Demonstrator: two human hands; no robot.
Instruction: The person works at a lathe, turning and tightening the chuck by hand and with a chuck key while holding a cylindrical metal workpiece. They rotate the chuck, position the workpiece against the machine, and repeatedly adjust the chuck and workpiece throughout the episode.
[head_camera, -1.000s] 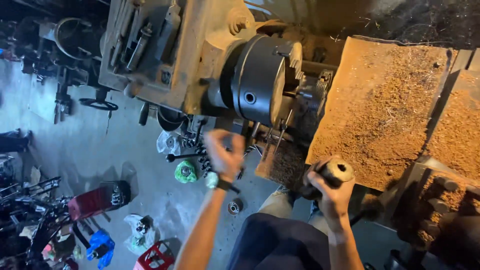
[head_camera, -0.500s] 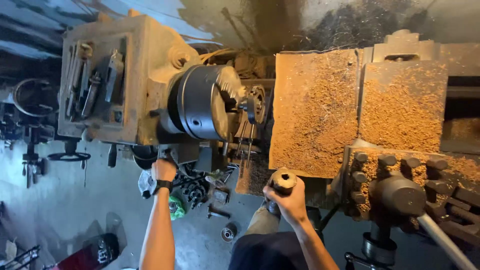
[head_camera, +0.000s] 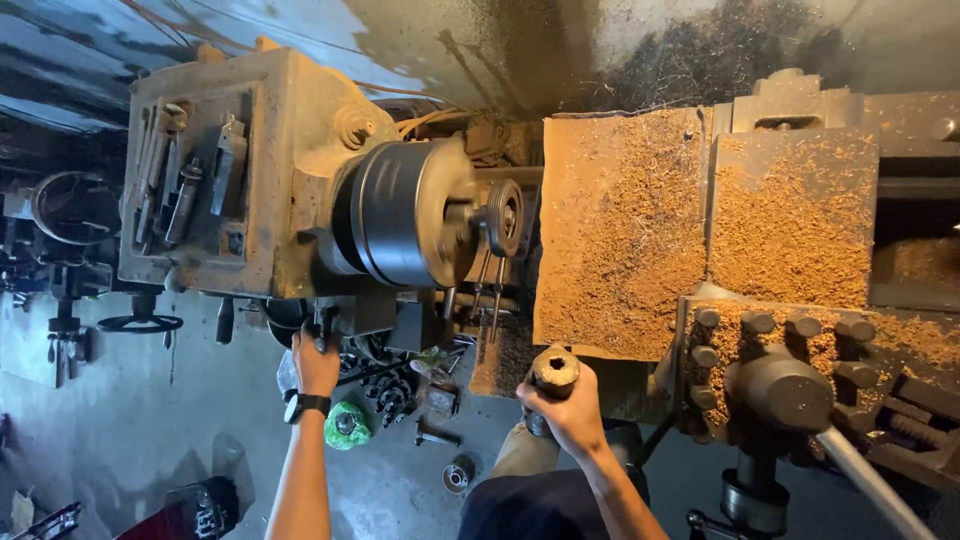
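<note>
I look down on an old metal lathe. Its dark round chuck (head_camera: 405, 215) is blurred with spin and carries a small ring-shaped workpiece (head_camera: 503, 214). My left hand (head_camera: 316, 364), with a black wristwatch, grips a lever (head_camera: 322, 322) under the rusty headstock (head_camera: 235, 170). My right hand (head_camera: 568, 410) is wrapped around a thick cylindrical handle (head_camera: 553, 372) at the front of the carriage. The carriage plate (head_camera: 620, 230) is covered in brown metal chips.
A tool post (head_camera: 780, 375) with several bolts stands at the right, a long lever (head_camera: 865, 480) reaching out of it. Tools lie on top of the headstock. On the floor below are a green bag (head_camera: 346, 424), loose metal parts (head_camera: 400, 395) and a handwheel (head_camera: 140, 322).
The view has swung left and down along the lathe. My left hand went from open in the air to gripping the lever under the headstock. My right hand kept hold of the handle.
</note>
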